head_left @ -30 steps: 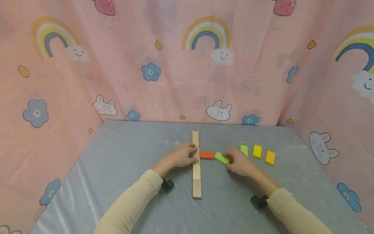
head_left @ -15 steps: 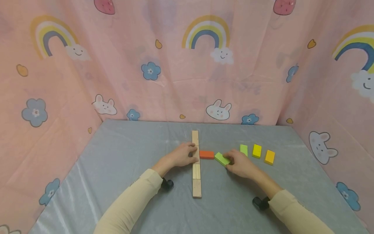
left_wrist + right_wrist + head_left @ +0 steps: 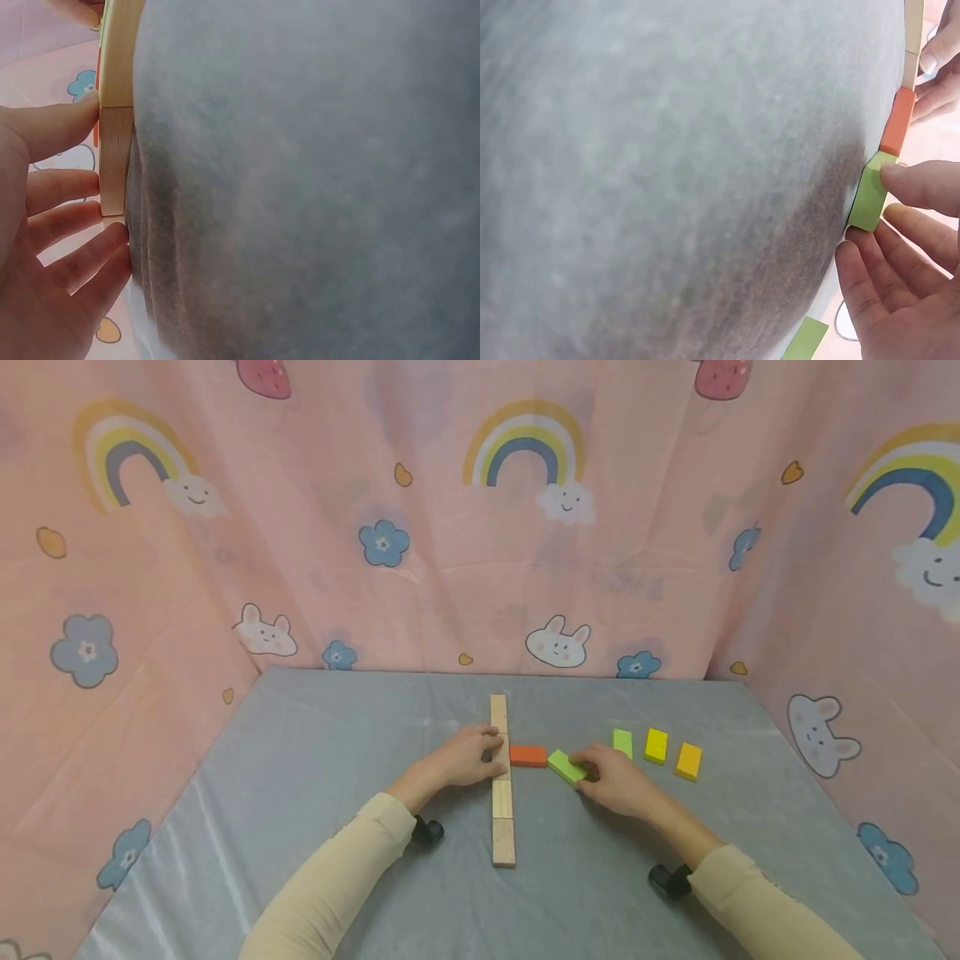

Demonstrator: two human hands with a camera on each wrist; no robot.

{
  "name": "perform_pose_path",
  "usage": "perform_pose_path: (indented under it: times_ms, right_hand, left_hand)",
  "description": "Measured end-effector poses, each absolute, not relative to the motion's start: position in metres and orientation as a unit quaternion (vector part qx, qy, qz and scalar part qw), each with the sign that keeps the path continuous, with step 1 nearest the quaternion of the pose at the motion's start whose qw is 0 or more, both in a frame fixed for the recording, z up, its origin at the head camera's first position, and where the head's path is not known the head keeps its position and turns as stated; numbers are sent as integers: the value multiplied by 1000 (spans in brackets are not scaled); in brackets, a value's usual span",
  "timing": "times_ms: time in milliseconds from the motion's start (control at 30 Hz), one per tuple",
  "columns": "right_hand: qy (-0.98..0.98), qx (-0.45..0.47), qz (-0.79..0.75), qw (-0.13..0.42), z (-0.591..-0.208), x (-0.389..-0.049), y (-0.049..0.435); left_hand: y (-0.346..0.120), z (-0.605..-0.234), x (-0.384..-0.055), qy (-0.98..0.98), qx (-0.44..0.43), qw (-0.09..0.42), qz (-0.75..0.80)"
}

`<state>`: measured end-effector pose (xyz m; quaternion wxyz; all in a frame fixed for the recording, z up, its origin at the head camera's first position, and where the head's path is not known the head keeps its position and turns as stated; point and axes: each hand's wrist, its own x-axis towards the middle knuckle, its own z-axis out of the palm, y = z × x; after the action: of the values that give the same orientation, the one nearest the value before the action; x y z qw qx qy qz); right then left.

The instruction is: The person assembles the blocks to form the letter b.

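Note:
Several plain wooden blocks (image 3: 503, 842) lie end to end in a straight row running away from me. My left hand (image 3: 461, 758) rests its thumb and fingertips on one plain wooden block (image 3: 115, 161) in that row, with the fingers fairly straight. An orange-red block (image 3: 528, 756) sticks out sideways from the row, its left end against it. At its right end lies a light green block (image 3: 564, 766), turned at an angle with one corner at the orange-red block. My right hand (image 3: 618, 782) holds this green block between thumb and fingers, covering its right end.
To the right, beyond my right hand, lie another green block (image 3: 622, 742), a yellow block (image 3: 656, 746) and an orange-yellow block (image 3: 688, 762). Grey cloth (image 3: 337, 727) covers the table. Pink patterned curtains (image 3: 435, 602) stand around its back and sides.
Both hands and all the blocks keep their places. The head view shifts slightly, so everything sits a little further left in it.

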<state>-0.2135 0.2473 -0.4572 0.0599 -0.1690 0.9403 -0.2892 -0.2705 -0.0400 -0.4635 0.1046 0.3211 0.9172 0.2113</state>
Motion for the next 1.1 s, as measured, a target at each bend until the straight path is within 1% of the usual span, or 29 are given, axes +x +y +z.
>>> perform_pose_path:
  times_ms: [167,500,867,1100]
  right_hand:
    - [940,-166,-292,58,-457,-213,248]
    - [938,-170,-299,45,-449,-208,269]
    - [956,-119,-267,8,-438,-214,291]
    - [956,-90,-278,7,-441,-224,303]
  left_hand:
    - [-40,-464,-271,915,325,103,214]
    - [-41,-464,-273,914,326,106,216]
    - [-40,-463,-272,914,325,104,217]
    - [-40,-461,-270,914,324,106,219]
